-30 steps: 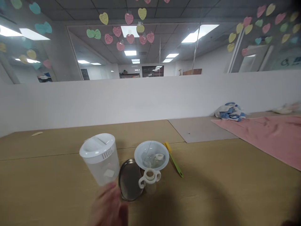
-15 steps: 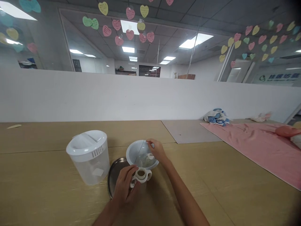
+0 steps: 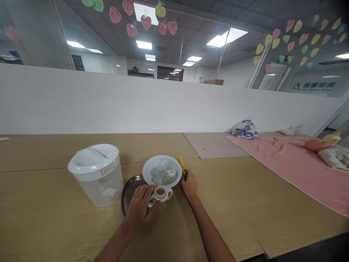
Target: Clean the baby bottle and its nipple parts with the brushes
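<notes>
My left hand (image 3: 141, 204) is wrapped round an uncapped baby bottle (image 3: 161, 193) with a white two-handled collar. It stands at the near side of a white bowl (image 3: 147, 171), its body partly hidden. My right hand (image 3: 190, 185) is closed on a yellow brush (image 3: 181, 162) with a green part, lying just right of the bowl; most of its handle is out of sight. Inside the bowl are a white ring-shaped part (image 3: 171, 173) and clear pieces too blurred to tell apart. A round metal tray (image 3: 127, 193) lies partly under my left hand and the bowl.
To the left stands a clear bucket (image 3: 105, 189) with a white lid (image 3: 94, 160). A pink cloth (image 3: 280, 160) spreads across the table's right side. A crumpled blue-and-white cloth (image 3: 245, 129) lies by the low white wall (image 3: 109, 105).
My right hand has gone from above the bowl's far rim down to its right side and taken hold of the yellow brush. My left hand keeps the bottle. The view has shifted slightly.
</notes>
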Action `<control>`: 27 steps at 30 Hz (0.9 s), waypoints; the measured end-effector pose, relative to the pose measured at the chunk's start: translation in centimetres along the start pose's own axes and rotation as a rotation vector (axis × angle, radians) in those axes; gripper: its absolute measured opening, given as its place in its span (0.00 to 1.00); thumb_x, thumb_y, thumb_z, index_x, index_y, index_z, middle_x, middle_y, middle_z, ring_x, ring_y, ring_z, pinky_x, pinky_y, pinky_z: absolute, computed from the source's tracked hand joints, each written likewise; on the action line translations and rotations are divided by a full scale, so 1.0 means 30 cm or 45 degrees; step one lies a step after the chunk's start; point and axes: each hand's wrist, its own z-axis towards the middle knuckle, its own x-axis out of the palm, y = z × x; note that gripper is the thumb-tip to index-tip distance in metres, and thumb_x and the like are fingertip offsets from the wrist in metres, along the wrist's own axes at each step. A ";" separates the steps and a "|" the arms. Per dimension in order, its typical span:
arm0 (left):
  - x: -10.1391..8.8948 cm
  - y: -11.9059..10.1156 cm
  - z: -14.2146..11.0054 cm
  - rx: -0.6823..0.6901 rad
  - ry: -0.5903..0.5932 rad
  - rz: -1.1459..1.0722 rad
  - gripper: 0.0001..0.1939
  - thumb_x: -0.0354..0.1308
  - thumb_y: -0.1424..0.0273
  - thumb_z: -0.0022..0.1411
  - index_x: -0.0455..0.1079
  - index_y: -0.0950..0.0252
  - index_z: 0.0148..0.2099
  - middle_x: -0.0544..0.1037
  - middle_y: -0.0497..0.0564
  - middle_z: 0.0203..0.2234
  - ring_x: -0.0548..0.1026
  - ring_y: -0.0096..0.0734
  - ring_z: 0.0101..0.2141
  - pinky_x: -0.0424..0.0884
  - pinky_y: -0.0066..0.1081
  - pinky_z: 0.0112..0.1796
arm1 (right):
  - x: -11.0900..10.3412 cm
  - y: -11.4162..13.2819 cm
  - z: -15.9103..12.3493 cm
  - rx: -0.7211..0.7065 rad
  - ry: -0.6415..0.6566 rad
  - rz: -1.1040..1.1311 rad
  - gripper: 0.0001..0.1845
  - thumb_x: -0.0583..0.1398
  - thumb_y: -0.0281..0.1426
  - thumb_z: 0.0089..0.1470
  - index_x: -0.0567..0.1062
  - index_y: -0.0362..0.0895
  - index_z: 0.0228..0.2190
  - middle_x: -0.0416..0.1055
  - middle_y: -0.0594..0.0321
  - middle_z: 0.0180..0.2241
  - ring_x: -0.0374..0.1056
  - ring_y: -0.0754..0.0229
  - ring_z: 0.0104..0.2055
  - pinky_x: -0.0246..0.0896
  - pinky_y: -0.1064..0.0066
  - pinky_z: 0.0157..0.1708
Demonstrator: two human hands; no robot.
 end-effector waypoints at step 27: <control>0.056 0.090 0.280 -0.394 0.469 -0.164 0.15 0.45 0.66 0.63 0.69 0.65 0.45 0.76 0.54 0.41 0.72 0.35 0.44 0.65 0.34 0.46 | -0.022 0.025 -0.003 0.168 -0.231 0.449 0.25 0.44 0.38 0.56 0.63 0.40 0.51 0.74 0.53 0.40 0.72 0.54 0.35 0.63 0.65 0.36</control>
